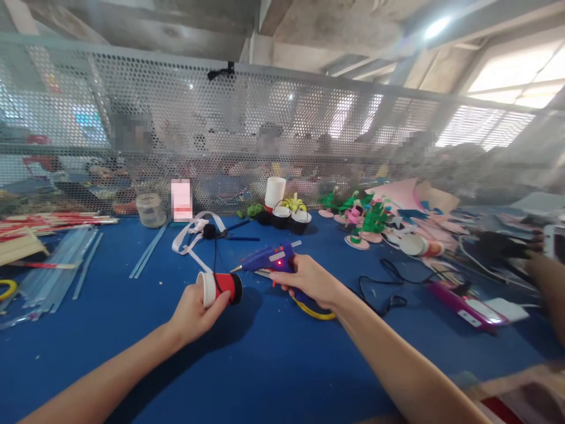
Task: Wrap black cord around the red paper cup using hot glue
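Note:
My left hand (196, 312) is closed around a paper cup (223, 288) tipped on its side, with red wrapping, a white rim and a black base end. A thin black cord runs over the cup toward a black yarn ball (209, 231) on the table. In my right hand (309, 280) is a blue-purple glue gun (267, 259) with a red light showing. Its nozzle points left, close to the cup's black end; whether they touch I cannot tell. Beneath that hand, yellow-handled scissors (315, 311) lie partly hidden.
Clear glue sticks (59, 271) and red-white sticks (53, 221) lie left. Small cups with handles (301, 221) stand at the back before a perforated metal screen (247, 118). Green craft pieces (375, 218) and a purple power strip (463, 306) are right, beside another person's arm (547, 277).

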The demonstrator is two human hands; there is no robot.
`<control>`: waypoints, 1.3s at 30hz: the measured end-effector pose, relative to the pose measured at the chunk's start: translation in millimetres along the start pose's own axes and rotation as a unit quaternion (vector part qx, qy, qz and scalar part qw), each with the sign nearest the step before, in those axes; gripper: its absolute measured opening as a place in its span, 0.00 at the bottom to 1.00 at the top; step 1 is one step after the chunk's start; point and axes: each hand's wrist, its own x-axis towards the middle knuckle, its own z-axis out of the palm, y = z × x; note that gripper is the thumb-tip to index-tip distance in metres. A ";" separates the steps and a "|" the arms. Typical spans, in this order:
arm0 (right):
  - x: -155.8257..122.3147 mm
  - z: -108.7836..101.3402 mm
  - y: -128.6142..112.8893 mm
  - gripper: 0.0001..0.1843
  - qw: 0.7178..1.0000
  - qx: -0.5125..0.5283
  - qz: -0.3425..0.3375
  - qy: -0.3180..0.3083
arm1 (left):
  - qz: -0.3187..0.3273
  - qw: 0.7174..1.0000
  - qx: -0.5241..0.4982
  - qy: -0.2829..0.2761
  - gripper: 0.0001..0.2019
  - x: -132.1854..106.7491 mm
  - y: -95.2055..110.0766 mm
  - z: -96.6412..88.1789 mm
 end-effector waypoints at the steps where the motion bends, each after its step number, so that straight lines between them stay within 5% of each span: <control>1: 0.4 -0.2 -0.5 0.12 1.000 0.001 0.000 -0.005 | 0.012 1.000 0.005 0.006 0.16 0.4 -0.5 -1.2; 14: 10.5 -3.2 -3.6 0.15 1.000 0.012 0.010 -0.011 | 0.194 0.979 0.041 0.051 0.11 6.3 4.5 -16.9; 20: 28.4 -11.1 -0.1 0.13 0.998 -0.022 0.023 0.049 | 0.231 0.972 0.022 0.039 0.10 8.0 12.0 -20.3; 23: 45.3 -19.9 11.9 0.15 0.994 -0.055 0.047 0.083 | 0.175 0.984 -0.014 0.009 0.11 10.4 12.4 -18.9; 26: 62.8 -28.5 31.6 0.18 0.984 -0.100 0.087 0.116 | 0.050 0.995 -0.081 -0.030 0.14 12.5 12.1 -16.6; 30: 77.9 -34.4 52.0 0.17 0.967 -0.157 0.131 0.150 | -0.105 0.975 -0.185 -0.066 0.18 12.7 12.7 -13.0; 36: 72.8 -28.0 36.5 0.14 0.956 -0.217 0.075 0.184 | -0.131 0.959 -0.237 -0.086 0.19 10.3 14.9 -11.9; 39: 62.2 -10.6 14.9 0.17 0.964 -0.222 0.016 0.147 | -0.125 0.962 -0.222 -0.099 0.18 10.9 17.7 -13.3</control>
